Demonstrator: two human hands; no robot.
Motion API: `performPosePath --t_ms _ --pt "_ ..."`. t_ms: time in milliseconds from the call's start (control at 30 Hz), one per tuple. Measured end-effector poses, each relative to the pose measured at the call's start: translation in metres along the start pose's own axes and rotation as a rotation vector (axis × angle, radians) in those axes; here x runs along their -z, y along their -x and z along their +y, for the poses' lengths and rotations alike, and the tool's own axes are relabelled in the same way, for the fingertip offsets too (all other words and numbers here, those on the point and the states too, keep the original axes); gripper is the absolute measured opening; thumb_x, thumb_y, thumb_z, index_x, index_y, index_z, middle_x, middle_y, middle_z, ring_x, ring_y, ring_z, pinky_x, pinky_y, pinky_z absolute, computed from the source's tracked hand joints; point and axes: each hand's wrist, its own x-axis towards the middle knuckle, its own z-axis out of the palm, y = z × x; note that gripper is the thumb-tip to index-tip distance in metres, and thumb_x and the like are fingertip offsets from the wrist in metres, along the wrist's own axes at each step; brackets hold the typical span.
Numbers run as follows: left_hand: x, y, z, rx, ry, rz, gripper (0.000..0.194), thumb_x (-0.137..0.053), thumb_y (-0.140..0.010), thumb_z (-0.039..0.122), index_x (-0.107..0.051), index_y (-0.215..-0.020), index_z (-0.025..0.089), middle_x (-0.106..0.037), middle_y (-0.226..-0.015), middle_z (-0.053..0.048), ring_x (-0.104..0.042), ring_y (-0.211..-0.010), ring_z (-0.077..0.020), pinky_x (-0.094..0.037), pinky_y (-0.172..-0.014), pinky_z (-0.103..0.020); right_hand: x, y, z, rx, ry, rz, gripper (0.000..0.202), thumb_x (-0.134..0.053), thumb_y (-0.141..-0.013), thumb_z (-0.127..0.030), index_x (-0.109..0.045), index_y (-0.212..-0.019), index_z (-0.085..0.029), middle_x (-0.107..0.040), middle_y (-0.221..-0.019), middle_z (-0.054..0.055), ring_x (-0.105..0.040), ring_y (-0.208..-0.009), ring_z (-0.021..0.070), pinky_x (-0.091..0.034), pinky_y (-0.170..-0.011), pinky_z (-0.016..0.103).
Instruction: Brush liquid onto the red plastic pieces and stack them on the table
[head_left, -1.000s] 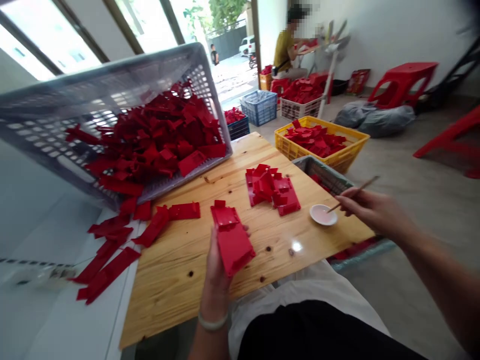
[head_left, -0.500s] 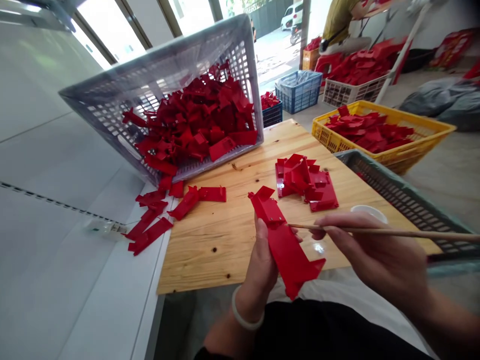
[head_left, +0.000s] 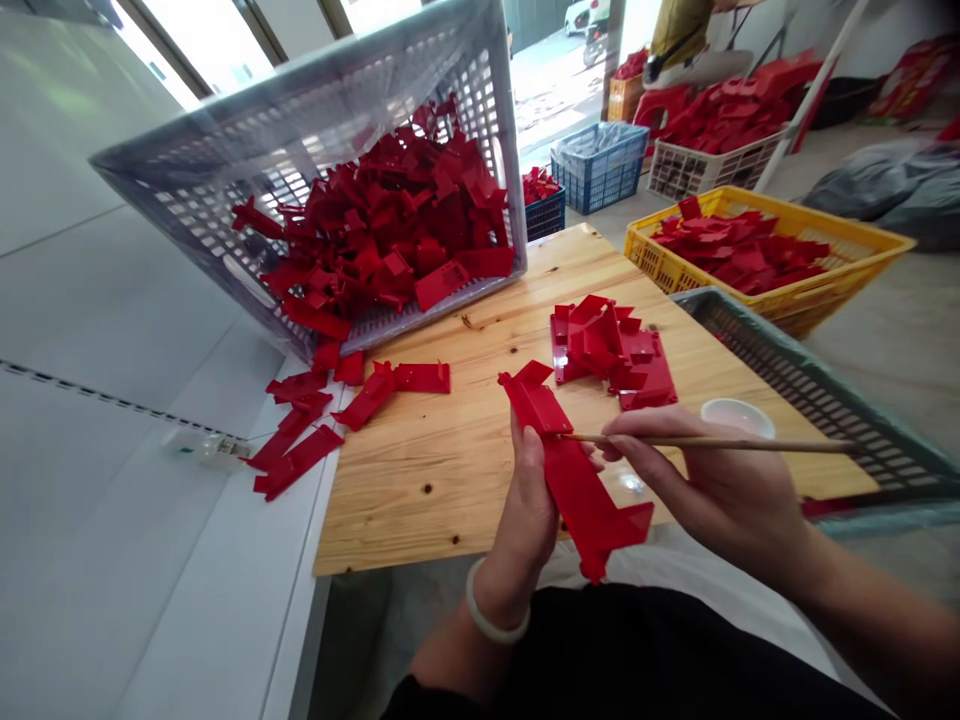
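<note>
My left hand (head_left: 531, 500) grips a red plastic part (head_left: 585, 500) over the near edge of the wooden table (head_left: 397, 510). The part is long and flat, with upright flaps at both ends. My right hand (head_left: 712, 480) pinches a thin wooden stick (head_left: 750, 444) whose tip meets the part near its middle, just by a raised block. Behind the right hand stands a small white dish (head_left: 739, 415), partly covered. A pile of similar red parts (head_left: 611, 350) lies on the table beyond my hands. Two more red pieces (head_left: 375, 395) rest to the left.
A grey crate (head_left: 495, 120) lies tipped on its side at the back left, spilling red parts. Beyond the table's right edge are a yellow crate (head_left: 862, 245) and a grey-green crate (head_left: 900, 440). A person (head_left: 679, 45) sits farther back beside more crates.
My right hand and the stick have shifted left, and the stick's tip has moved slightly left along the red part. The whole view has tilted down a little.
</note>
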Motion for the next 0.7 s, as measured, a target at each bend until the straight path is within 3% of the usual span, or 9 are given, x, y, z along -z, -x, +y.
performPosePath --t_ms 133,333,500,700 --pt "-0.001 -0.001 0.000 0.009 0.024 0.004 0.077 -0.064 -0.089 0.082 -0.068 -0.133 0.019 -0.080 -0.100 -0.010 -0.076 -0.098 -0.0292 -0.056 -0.092 -0.040 0.001 0.003 0.001 0.017 0.011 -0.018 0.014 -0.066 -0.101 -0.015 -0.071 -0.113 -0.020 -0.080 -0.094 0.005 -0.079 -0.083 0.0172 -0.063 -0.082 0.025" --pt "-0.002 0.003 0.008 0.173 0.086 -0.006 0.077 -0.056 -0.092 0.084 -0.079 -0.100 0.011 -0.081 -0.089 -0.015 -0.077 -0.087 -0.0301 -0.057 -0.083 -0.036 0.003 0.007 0.001 -0.109 -0.111 0.075 0.018 -0.068 -0.101 -0.012 -0.071 -0.112 -0.026 -0.077 -0.087 -0.003 -0.076 -0.075 0.0132 -0.061 -0.075 0.023" --pt "-0.001 0.002 0.010 0.198 0.175 0.083 0.060 -0.062 -0.096 0.070 -0.079 -0.101 0.013 -0.080 -0.082 -0.009 -0.074 -0.075 -0.0246 -0.057 -0.079 -0.032 -0.003 0.013 0.006 -0.257 -0.262 0.113 0.015 -0.066 -0.105 -0.015 -0.072 -0.109 -0.028 -0.078 -0.088 -0.003 -0.077 -0.075 0.0138 -0.063 -0.076 0.025" --pt "-0.005 0.002 0.014 0.271 0.139 -0.002 0.071 -0.053 -0.096 0.075 -0.079 -0.103 0.009 -0.081 -0.087 -0.017 -0.078 -0.086 -0.0330 -0.059 -0.080 -0.038 -0.008 0.005 0.001 -0.320 -0.333 0.142 0.009 -0.066 -0.105 -0.022 -0.072 -0.102 -0.027 -0.078 -0.080 -0.001 -0.076 -0.068 0.0170 -0.064 -0.064 0.027"
